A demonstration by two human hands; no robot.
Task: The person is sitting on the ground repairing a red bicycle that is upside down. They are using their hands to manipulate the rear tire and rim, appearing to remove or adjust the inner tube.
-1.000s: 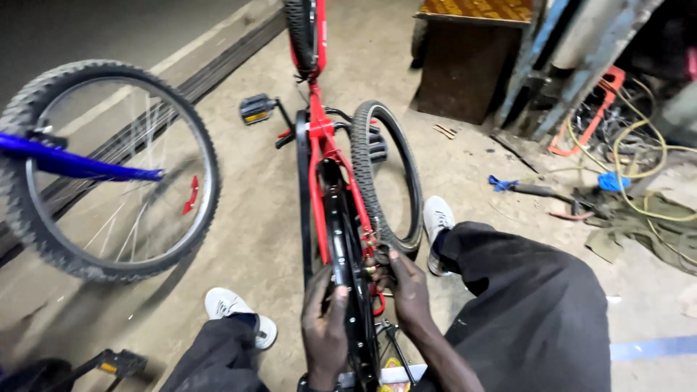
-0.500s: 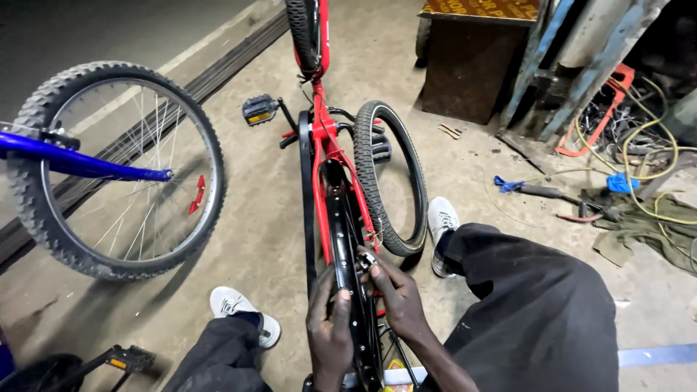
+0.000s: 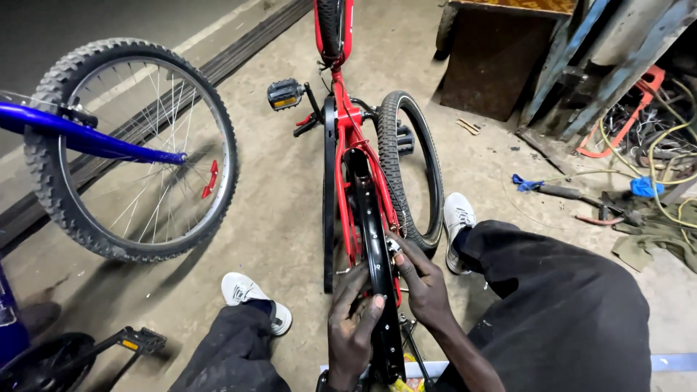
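I see the red bicycle frame (image 3: 347, 138) upturned, running straight away from my hands, its bare black rim (image 3: 377, 276) standing upright between them. A loose tyre (image 3: 410, 167) leans just right of the frame, beyond my right hand. My left hand (image 3: 353, 327) wraps the rim's near edge — fingers curled round it. My right hand (image 3: 425, 287) pinches at a small metal fitting on the rim's right side; what exactly it holds I cannot tell.
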